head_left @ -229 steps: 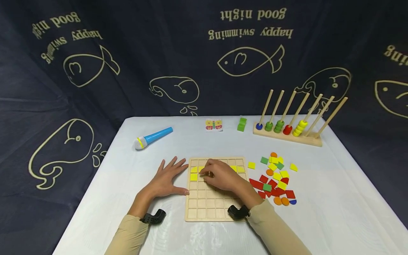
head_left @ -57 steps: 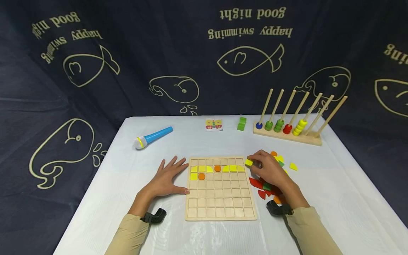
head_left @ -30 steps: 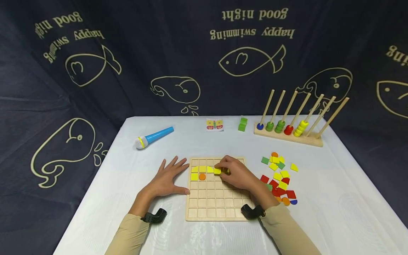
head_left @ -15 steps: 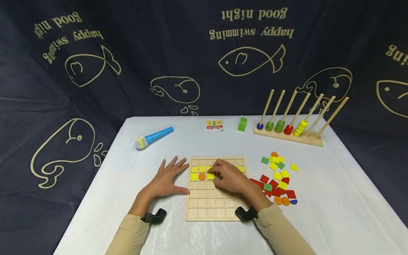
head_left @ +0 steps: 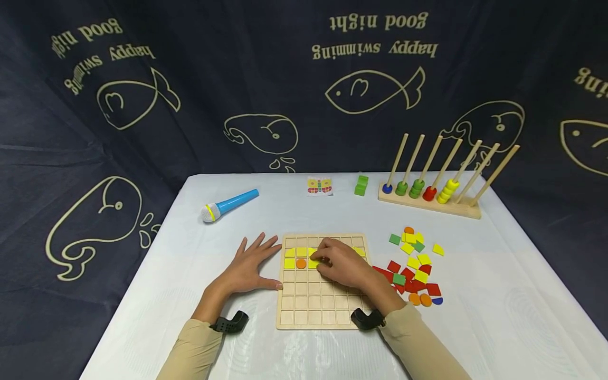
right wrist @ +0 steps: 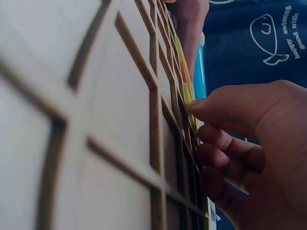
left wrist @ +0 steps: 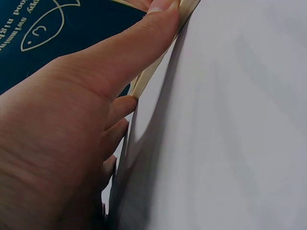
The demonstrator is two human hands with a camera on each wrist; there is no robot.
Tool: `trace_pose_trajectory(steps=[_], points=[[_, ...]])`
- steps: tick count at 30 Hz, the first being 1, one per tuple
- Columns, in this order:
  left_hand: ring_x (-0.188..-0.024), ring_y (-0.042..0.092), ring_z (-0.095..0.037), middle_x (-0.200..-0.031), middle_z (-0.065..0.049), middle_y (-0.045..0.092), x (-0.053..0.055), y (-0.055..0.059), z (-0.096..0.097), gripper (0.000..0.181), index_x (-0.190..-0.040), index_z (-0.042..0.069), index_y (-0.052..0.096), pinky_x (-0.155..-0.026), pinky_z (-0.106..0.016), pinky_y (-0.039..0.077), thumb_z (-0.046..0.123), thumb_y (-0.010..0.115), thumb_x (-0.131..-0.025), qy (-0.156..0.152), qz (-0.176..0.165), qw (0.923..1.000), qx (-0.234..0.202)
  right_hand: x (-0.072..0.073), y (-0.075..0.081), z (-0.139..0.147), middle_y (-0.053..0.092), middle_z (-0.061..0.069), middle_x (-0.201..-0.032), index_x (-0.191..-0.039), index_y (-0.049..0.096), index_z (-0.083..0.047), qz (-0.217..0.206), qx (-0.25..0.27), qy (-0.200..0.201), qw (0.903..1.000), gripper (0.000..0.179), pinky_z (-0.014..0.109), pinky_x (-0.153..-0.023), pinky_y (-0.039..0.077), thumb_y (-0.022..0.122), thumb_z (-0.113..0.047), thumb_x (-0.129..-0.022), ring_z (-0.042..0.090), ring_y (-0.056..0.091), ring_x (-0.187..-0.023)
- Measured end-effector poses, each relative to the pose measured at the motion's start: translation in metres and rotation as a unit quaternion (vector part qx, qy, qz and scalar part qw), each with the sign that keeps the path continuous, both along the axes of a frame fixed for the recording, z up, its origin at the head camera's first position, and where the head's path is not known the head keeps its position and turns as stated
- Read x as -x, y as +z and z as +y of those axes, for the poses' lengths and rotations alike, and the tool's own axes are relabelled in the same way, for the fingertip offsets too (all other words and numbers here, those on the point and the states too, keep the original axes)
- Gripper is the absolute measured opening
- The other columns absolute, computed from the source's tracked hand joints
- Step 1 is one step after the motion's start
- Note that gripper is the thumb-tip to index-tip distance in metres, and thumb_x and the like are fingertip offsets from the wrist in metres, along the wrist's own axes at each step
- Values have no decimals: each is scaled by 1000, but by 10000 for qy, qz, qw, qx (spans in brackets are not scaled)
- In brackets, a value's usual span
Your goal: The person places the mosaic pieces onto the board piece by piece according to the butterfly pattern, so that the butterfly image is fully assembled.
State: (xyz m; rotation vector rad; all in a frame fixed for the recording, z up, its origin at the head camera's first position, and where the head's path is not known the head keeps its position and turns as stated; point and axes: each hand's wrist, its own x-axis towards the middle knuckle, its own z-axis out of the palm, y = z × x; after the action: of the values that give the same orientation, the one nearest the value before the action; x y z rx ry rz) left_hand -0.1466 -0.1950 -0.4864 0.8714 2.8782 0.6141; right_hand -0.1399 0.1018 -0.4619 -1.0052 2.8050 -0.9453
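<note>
A wooden grid board (head_left: 301, 303) lies on the table, with yellow tiles along its second row. Below that row, a yellow square tile (head_left: 289, 263) and an orange disc (head_left: 301, 263) fill cells at the left. Right of the disc, my right hand (head_left: 344, 265) pinches another yellow square (head_left: 313, 264) at its cell, partly covering it and the row above. In the right wrist view, thumb and fingertips of that hand (right wrist: 240, 139) are right at the board's surface. My left hand (head_left: 244, 269) lies spread, thumb and fingertips at the board's left edge.
Right of the board lie loose tiles: yellow squares (head_left: 424, 259), red pieces (head_left: 433, 289), green squares (head_left: 395, 239) and orange discs (head_left: 414, 299). Farther back are a blue toy microphone (head_left: 237, 200), a butterfly card (head_left: 320, 186), green blocks (head_left: 361, 185) and a bead rack (head_left: 429, 203).
Earlier, an orange disc went into the second row's gap and another beside the lower yellow square. The right hand then brought a yellow square from the right to beside that disc. Left hand still.
</note>
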Motion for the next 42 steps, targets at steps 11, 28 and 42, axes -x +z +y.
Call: trace_pose_trajectory(steps=[11,28,42], points=[[-145,9,-27,-156,1,26,0,-1,0,105,-148,22,41,-111,-58,-2,80,65,-64,38,31,10000,38,13,5,49,61,-7,-94,-109,73,-12,-216,296,-693,9969,22,30,-69,47,68,-14,-87,12,54,-78],[-145,9,-28,-156,1,27,-1,0,0,105,-147,21,42,-111,-58,-2,79,66,-63,63,-17,10000,-32,22,0,135,60,10,-108,-117,69,-6,-374,176,-2268,9731,33,44,-78,50,70,-17,-87,26,54,-87],[-145,9,-28,-156,2,26,0,-1,-1,105,-147,22,42,-111,-58,-3,80,65,-63,43,1,10000,-19,17,-7,149,56,18,-108,-118,66,0,-663,-193,-2590,9634,36,50,-84,48,67,-10,-84,30,52,-90]])
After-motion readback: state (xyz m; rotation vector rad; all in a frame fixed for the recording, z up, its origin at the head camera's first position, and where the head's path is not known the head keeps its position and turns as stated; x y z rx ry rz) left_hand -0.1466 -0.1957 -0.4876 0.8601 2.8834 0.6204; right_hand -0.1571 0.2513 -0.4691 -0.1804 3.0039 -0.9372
